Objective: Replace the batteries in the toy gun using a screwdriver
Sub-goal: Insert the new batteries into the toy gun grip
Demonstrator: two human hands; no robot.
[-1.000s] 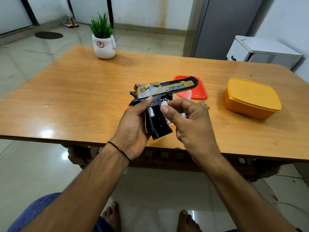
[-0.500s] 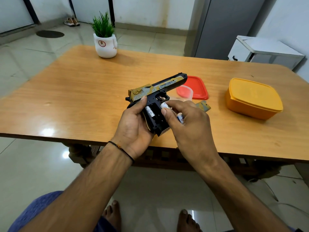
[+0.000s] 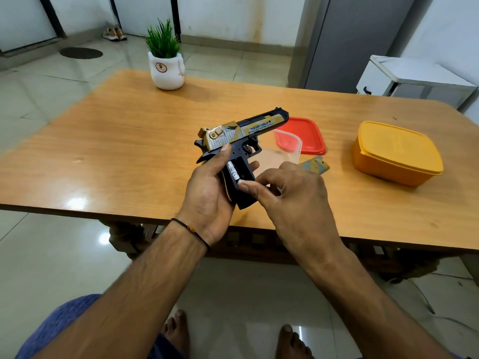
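1. Standing at the rear left of the wooden surface point(image 3: 124, 141): a potted plant point(image 3: 167, 71) with a white pot and green blades, upright, well apart from the other things.
2. Left hand point(image 3: 207, 195) is raised over the near edge. Its fingers point(image 3: 254, 165) wrap the grip of the toy gun point(image 3: 243, 130) from behind, and the thumb lies up along the frame below the slide. A black thread band sits on the wrist.
3. Toy gun is held off the surface, muzzle pointing right and away, tilted upward. It has a gold-and-silver slide and a black frame. The grip side is open, and one battery point(image 3: 232, 172) lies in the left slot.
4. Right hand point(image 3: 295, 203) has its fingers curled in close. The thumb tip and bent forefinger pinch the battery's lower metal end. Cannot tell whether the palm holds anything more.
5. Beyond the right hand, on the surface, a clear plastic tub point(image 3: 289, 147) overlaps the near corner of a red lid point(image 3: 309, 133). A gold-grey grip cover point(image 3: 315, 165) lies flat just right of the tub.
6. Far right: a yellow lidded box point(image 3: 396, 154), closed, standing apart from the rest.
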